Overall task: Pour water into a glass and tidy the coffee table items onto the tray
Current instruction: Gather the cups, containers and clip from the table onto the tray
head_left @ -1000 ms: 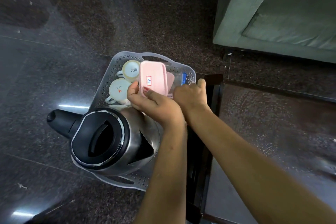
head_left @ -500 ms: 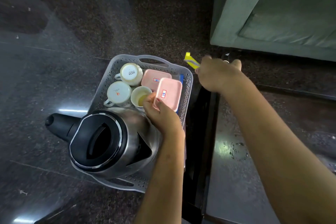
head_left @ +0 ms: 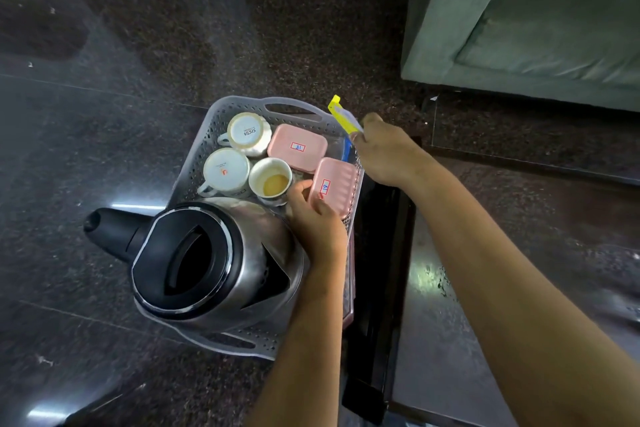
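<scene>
We see the tray [head_left: 202, 149] at the centre, half over the edge of the coffee table [head_left: 381, 253]. The kettle [head_left: 214, 263] fills its 6 o'clock end, its long axis running from the black handle at 9 o'clock to the spout at 4 o'clock. Our left hand [head_left: 315, 222] pinches a pink box [head_left: 334, 185] between thumb and fingers at the tray's 3 o'clock rim; the box is tilted, its long axis running from 1 to 7 o'clock. A second pink box [head_left: 298, 147] lies flat toward 12 o'clock. Beside these stand an upright cup [head_left: 272, 180] holding tan liquid and two upturned cups [head_left: 247, 132]. Our right hand [head_left: 388, 152] is curled round a yellow strip [head_left: 341, 116], whose free end points to 11 o'clock over the tray's 1 o'clock corner. Half a second ago that hand and strip were further out toward 3 o'clock; they have since drawn in to the tray, and the held box has dropped slightly toward the rim
</scene>
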`<state>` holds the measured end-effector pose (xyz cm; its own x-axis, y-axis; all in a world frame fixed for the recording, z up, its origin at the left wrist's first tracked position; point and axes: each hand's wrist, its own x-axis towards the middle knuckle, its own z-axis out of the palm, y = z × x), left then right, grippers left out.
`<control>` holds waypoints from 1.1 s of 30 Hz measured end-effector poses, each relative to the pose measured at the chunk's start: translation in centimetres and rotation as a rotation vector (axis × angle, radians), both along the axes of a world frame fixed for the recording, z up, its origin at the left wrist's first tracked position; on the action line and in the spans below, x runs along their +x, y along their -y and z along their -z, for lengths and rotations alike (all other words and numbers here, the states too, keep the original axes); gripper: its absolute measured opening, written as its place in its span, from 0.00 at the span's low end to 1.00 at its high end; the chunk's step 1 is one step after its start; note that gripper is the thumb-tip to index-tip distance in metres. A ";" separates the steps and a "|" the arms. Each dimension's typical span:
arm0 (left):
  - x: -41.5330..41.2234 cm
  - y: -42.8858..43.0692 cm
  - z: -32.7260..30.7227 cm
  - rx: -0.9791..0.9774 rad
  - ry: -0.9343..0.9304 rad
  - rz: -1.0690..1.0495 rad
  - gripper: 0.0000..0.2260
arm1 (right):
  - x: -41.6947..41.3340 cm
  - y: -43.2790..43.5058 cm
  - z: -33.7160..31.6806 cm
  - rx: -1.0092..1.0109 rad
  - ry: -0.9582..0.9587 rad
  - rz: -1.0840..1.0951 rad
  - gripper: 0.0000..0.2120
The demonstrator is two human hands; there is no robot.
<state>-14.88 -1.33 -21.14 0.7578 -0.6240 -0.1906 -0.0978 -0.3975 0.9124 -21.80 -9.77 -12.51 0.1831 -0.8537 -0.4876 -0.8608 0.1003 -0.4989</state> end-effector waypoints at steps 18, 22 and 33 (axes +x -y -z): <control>0.7 3.0 0.1 0.012 -0.273 -0.056 0.11 | 3.5 0.5 4.2 -0.401 -0.378 -0.331 0.09; 0.5 3.2 0.3 -0.013 -0.341 -0.091 0.14 | 3.6 1.1 4.7 -0.385 -0.412 -0.294 0.11; -0.4 2.9 0.7 0.003 -0.366 0.047 0.18 | 3.5 1.5 5.4 -0.383 -0.391 -0.263 0.12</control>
<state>-15.23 -4.27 -21.89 0.6096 -0.6554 -0.4459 0.2165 -0.4034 0.8890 -18.26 -11.24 -17.88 0.2806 -0.9323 -0.2280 -0.9593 -0.2645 -0.0993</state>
